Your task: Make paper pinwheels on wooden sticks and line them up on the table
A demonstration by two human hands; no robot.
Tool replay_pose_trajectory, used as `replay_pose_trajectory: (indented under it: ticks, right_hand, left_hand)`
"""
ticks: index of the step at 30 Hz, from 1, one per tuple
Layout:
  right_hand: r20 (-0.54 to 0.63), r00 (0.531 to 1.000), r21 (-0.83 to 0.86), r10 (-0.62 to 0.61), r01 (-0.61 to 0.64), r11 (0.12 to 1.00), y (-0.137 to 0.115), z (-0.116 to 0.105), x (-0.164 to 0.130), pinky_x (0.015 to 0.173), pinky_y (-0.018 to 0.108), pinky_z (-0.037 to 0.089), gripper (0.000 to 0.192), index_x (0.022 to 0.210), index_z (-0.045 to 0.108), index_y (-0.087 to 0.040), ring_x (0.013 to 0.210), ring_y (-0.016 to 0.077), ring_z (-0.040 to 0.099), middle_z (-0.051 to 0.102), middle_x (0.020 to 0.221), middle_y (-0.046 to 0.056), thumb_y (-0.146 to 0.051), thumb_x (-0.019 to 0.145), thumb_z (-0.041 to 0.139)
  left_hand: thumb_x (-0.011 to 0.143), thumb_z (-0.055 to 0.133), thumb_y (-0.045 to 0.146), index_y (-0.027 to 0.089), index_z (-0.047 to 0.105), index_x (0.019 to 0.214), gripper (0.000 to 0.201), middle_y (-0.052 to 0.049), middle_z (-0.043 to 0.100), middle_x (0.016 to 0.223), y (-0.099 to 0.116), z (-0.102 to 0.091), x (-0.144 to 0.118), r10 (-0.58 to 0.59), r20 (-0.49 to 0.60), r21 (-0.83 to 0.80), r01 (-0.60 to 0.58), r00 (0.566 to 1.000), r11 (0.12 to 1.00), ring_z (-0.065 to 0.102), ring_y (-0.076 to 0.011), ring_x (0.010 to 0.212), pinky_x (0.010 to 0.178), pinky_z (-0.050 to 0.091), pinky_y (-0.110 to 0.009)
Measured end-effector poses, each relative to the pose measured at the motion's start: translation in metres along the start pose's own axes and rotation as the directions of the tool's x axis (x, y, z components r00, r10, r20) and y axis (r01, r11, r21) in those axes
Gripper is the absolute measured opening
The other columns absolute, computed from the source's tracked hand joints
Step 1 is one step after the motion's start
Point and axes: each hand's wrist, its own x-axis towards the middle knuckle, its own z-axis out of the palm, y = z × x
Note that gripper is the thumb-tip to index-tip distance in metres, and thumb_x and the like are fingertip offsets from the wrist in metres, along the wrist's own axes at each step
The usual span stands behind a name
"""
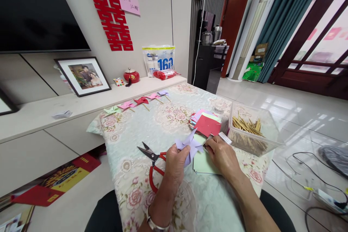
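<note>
"While the left forearm slants up from the bottom edge, a silver-coloured metal band [157, 223] at its wrist, how is the left hand [174, 159] posed?"

"Turned inward, thumb on top and the other fingers curled beneath, pinching one side of a lilac folded-paper pinwheel [192, 145]."

"And the right hand [221, 151]?"

"Its forearm comes in from the lower right. The back of the hand faces up, knuckles bent, and the fingers [212, 143] are bunched near the pinwheel's right edge. Something small and dark shows at their tips; whether they pinch it, I can't tell."

"How does the pinwheel look?"

"Pale and matt, its pointed blades spread around the middle, one tip rising. It sits at the front of the surface [212, 203], which wears a pale blue floral cloth, and partly overlaps a stack of light green paper squares [205, 165]."

"What else lies close?"

"Open red-handled scissors [153, 157] just beside the left hand, with dark blades pointing away. Beyond the right hand is a pile of mixed coloured paper topped by a red sheet [208, 125], and to its right a clear plastic box [270, 130] of thin tan sticks [247, 126]."

"Any other pinwheels?"

"Five along the far left edge: green [112, 110], pink [126, 106], red [141, 100], pink again, then lilac."
</note>
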Motion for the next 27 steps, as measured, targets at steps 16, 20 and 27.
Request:
replay_pose_trajectory:
  ticks: [16,20,27]
  right_hand:
    - [-0.03,0.999,0.066,-0.031,0.033,0.997,0.0005,0.0005,-0.0012,0.069,0.026,0.038,0.022,0.102,0.072,-0.023,0.086,0.0183,0.064,0.066,0.096,0.006,-0.022,0.1,0.05]
    - [-0.009,1.0,0.028,-0.009,0.009,1.0,0.0004,0.0011,-0.0009,0.066,0.025,0.036,0.022,0.102,0.072,-0.025,0.084,0.0176,0.064,0.066,0.096,0.005,-0.021,0.1,0.051]
    - [0.0,1.0,-0.011,0.012,-0.012,1.0,-0.0019,-0.0038,-0.0006,0.064,0.025,0.035,0.017,0.095,0.069,-0.021,0.08,0.0166,0.063,0.066,0.098,0.005,-0.017,0.097,0.052]
  left_hand:
    - [0.061,0.079,0.031,0.013,0.071,0.081,0.028,0.0,0.069,0.063,-0.0019,-0.0019,0.0016,0.001,0.0,0.008,-0.001,1.0,1.0,0.061,-0.0158,0.059,0.059,0.047,-0.026]
    - [0.06,0.079,0.03,0.013,0.072,0.082,0.029,-0.001,0.071,0.065,0.0006,-0.0005,-0.0001,-0.002,-0.004,0.003,0.002,1.0,1.0,0.061,-0.0158,0.059,0.06,0.048,-0.026]
    - [0.059,0.08,0.03,0.014,0.072,0.08,0.028,-0.001,0.07,0.065,0.0031,0.0012,-0.0013,-0.002,-0.008,-0.004,0.002,1.0,1.0,0.062,-0.0157,0.059,0.059,0.048,-0.025]
